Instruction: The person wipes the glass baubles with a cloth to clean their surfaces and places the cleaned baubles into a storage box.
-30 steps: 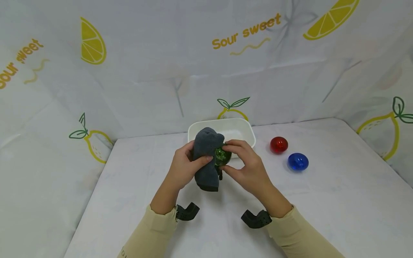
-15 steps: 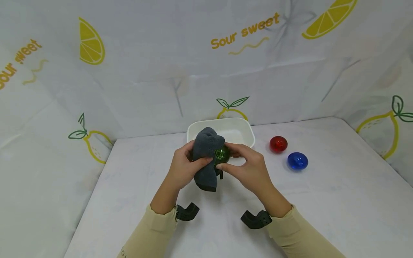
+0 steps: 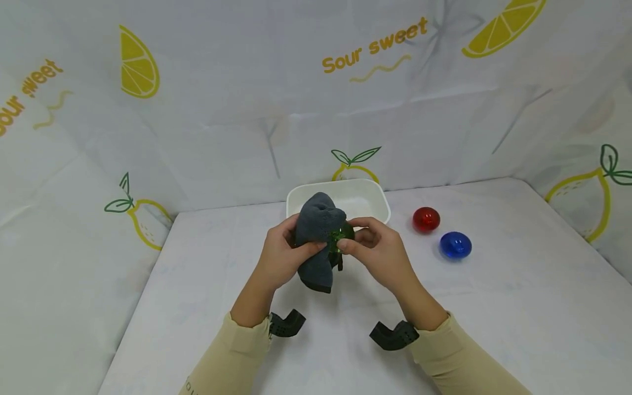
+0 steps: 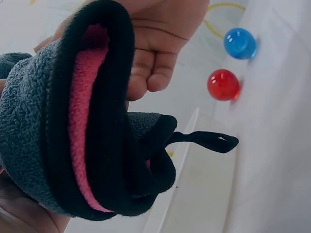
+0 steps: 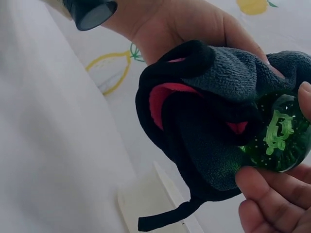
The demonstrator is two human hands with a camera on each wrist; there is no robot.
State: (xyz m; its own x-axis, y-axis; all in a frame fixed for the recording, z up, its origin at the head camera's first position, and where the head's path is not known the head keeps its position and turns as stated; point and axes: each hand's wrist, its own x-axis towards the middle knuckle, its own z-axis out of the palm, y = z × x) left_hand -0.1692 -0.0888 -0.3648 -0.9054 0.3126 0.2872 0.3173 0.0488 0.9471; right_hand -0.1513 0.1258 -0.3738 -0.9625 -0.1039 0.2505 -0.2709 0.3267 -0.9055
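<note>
A folded grey cloth [image 3: 315, 222] with black edging hangs from my left hand [image 3: 281, 255], its thumb over the front. The cloth's pink inner side and black hanging loop show in the left wrist view. My right hand [image 3: 382, 249] holds a clear green ball [image 5: 282, 131] between thumb and fingers, against the cloth's folds. A bright green pattern shows in the ball. In the left wrist view the cloth [image 4: 29, 116] hides most of the left hand, while the curled fingers of the right hand [image 4: 167, 39] appear behind it.
Just behind the hands stands a white rectangular tub [image 3: 367, 200]. To its right on the white-covered table [image 3: 494, 307] lie a clear red ball [image 3: 426, 220] and a clear blue ball [image 3: 455, 245]. A lemon-printed white sheet [image 3: 212, 148] hangs behind and beside the table.
My right thumb and fingers have shifted over the green ball, covering more of it now. The left hand keeps its hold on the cloth, almost unmoved.
</note>
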